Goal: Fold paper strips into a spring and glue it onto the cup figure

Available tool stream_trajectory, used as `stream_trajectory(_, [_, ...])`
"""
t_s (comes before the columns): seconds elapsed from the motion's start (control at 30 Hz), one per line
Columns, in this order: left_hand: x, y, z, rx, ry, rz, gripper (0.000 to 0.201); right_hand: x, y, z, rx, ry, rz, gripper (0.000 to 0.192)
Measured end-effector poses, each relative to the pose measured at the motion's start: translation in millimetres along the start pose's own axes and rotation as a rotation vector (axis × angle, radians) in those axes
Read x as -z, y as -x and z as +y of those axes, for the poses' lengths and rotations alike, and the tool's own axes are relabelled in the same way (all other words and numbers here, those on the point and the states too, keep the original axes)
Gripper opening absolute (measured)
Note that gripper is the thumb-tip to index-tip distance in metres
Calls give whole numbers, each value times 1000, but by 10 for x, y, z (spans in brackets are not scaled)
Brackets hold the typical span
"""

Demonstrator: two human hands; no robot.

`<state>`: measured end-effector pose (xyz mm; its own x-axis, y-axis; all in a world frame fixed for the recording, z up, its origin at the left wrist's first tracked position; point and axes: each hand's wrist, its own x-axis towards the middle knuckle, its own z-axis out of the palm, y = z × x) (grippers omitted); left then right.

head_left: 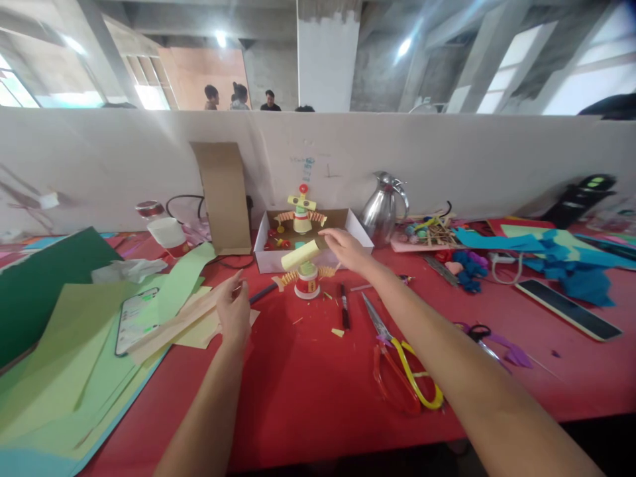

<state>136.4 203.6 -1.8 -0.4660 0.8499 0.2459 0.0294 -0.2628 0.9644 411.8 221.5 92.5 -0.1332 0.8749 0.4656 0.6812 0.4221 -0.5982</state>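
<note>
A small paper-craft figure (307, 286) stands on the red table, with a red and white cup-like base, folded paper arms and a pale yellow paper roll (300, 254) resting tilted on top. My right hand (344, 249) reaches in at its right, fingers stretched out and nothing in them; contact with the roll cannot be made out. My left hand (233, 310) hovers by a beige paper strip (181, 324) at the left, fingers loosely apart. Behind, a similar figure (301, 215) with a red ball on its head stands at the shallow white box (271, 261).
Yellow-handled scissors (405, 364) and a black pen (344, 306) lie on the table (298, 397). Green paper sheets (64, 344) and a phone (136, 321) are at left. A steel jug (382, 207), blue crepe paper (586, 278) and a dark phone-like slab (566, 309) are at right.
</note>
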Motion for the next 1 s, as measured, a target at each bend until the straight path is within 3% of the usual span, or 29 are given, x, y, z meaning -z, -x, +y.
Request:
stream_trajectory(0.2, [6, 40, -2, -65, -46, -33, 43, -93, -87, -153, 132, 21, -92, 29])
stream_trajectory(0.37, [13, 60, 14, -50, -59, -47, 44, -258, 91, 68, 154, -54, -64, 22])
stream_trajectory(0.53, [9, 54, 8, -64, -50, -53, 44, -364, 307, 247, 81, -184, 8, 23])
stream_trajectory(0.83, [0, 65, 41, -6, 1, -40, 48, -123, 175, 89, 202, -19, 30, 26])
stream_trajectory(1.0, [-2, 71, 79, 43, 47, -24, 48, -38, 154, 15, 194, 14, 16, 25])
